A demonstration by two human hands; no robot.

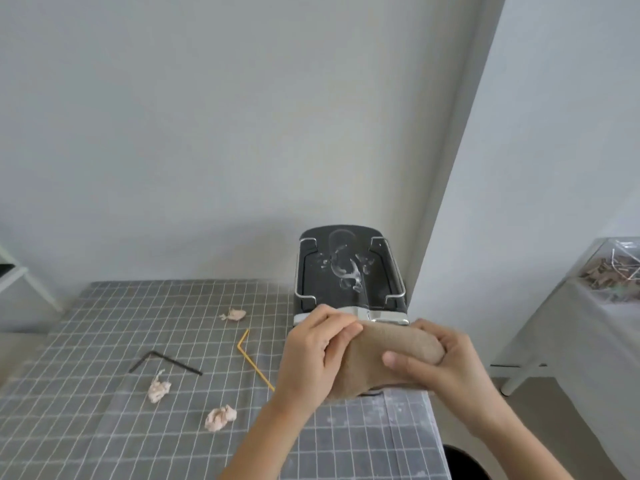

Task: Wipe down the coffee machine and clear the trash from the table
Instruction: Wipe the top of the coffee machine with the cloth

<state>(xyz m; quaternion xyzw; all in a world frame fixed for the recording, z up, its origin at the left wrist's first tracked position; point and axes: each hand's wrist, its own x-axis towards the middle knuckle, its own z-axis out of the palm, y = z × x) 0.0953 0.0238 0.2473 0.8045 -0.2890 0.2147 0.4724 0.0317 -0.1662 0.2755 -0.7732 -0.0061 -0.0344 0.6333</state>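
Down at the lower centre of the frame, both hands are wrapped around a tan cloth, bunching it: the left hand curls its fingers over the cloth's left end, the right hand clamps the right end with the thumb across the front. The cloth sits right at the near edge of the black coffee machine, just in front of its chrome lip, and whether it touches the lip is hard to call from here. Left of the hands, on the grey checked tablecloth, the trash is all lying there: a crumpled paper wad nearest, another wad further left, a bent yellow straw running toward the left wrist, a bent black straw beyond that, and a third wad further back at mid-frame. Now up on the machine's top panel, inside the wire rail, a puddle of spilled liquid glistens, unwiped. So by my reading the wiping has barely begun, if at all, and the clearing hasn't started: spill first, then five bits of litter. At the far right a clear box of scraps sits on a side table.
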